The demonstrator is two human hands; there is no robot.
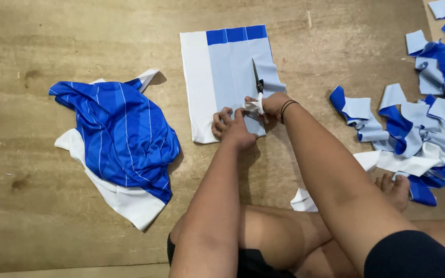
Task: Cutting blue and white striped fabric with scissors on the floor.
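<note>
A person seated on a wooden floor [37, 216], bare knees drawn up and one foot [395, 189] showing at right, cuts a strip from a folded cloth panel [222, 77] of white, pale blue and dark blue laid flat just ahead. The left hand [232, 126] presses flat, fingers spread and holding nothing, on the panel's near edge. The right hand [273, 104], a dark band at the wrist, is closed around the handles of one pair of scissors [258, 87], blades pointing away into the pale blue cloth. The cut looks partway up the panel, a freed strip curling at its right edge; the next move would seem to call for running the blades straight on toward the dark blue band while the left hand keeps the cloth taut. One crumpled blue-and-white garment [119, 144] lies at left. One small white scrap [304, 201] sits by the knee. At right spreads one heap of cut pieces [428, 128], too tangled to count
</note>
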